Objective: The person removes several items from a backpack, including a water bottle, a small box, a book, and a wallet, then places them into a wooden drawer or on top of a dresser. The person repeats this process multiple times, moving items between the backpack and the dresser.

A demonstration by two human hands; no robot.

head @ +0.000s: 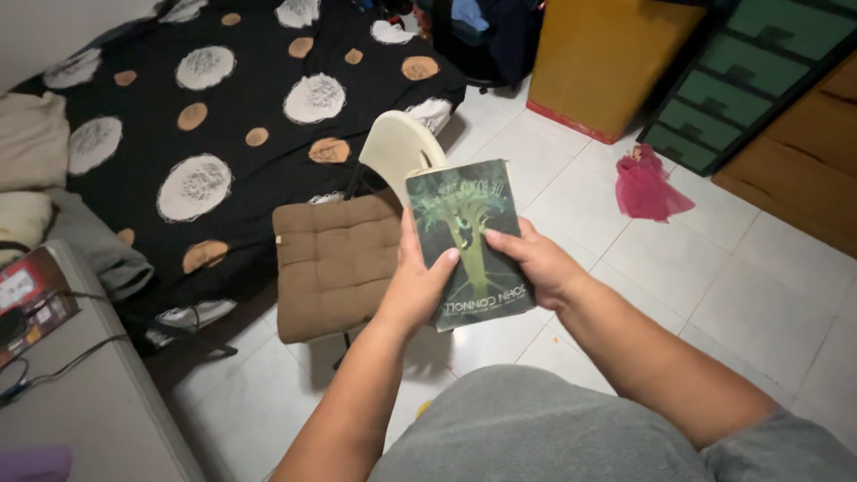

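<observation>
Green paperback book (pixel 469 241), gripped by both hands, left (pixel 415 286), right (pixel 536 263)

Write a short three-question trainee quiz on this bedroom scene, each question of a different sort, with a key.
1. True or false: the book is held by both the left hand and the right hand.
2. What lies on the chair seat? A) brown cushion B) laptop C) pillow
3. Fill in: the pink cloth lies on the white tiled ____.

Key: 1 true; 2 A; 3 floor.
</observation>
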